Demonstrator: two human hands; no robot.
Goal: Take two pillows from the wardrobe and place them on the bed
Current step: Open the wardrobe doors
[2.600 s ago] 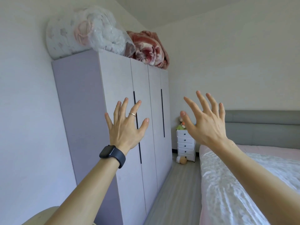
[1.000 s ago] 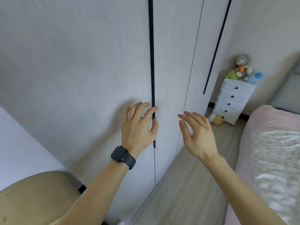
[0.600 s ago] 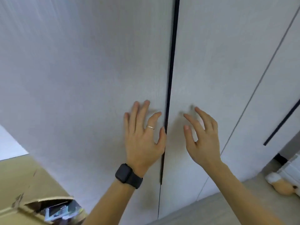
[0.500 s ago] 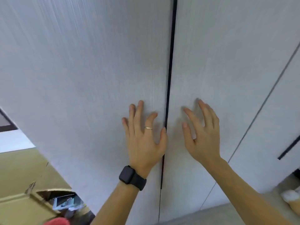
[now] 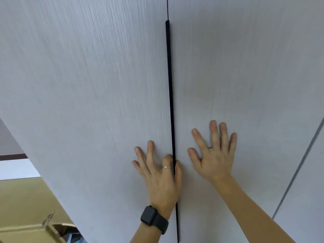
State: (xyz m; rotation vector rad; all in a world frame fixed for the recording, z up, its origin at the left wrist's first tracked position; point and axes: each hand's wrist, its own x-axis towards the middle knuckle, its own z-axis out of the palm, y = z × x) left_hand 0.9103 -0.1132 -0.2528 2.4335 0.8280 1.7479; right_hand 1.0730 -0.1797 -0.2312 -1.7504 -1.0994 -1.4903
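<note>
Now the left hand point(image 5: 158, 179) is pinching the wardrobe point(image 5: 87, 85) handle point(image 5: 169, 85) as the right hand point(image 5: 213, 158), newly flattened, is pressing the still-shut door point(image 5: 245, 76).

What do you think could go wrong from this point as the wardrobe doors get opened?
1. The left hand has its forefinger and thumb either side of the black handle at the door gap; they might get nipped as the doors move.
2. The right hand lies flat on the right door with no grip, so it may hold that door shut.
3. The cardboard box low on the left might block the left door.
</note>
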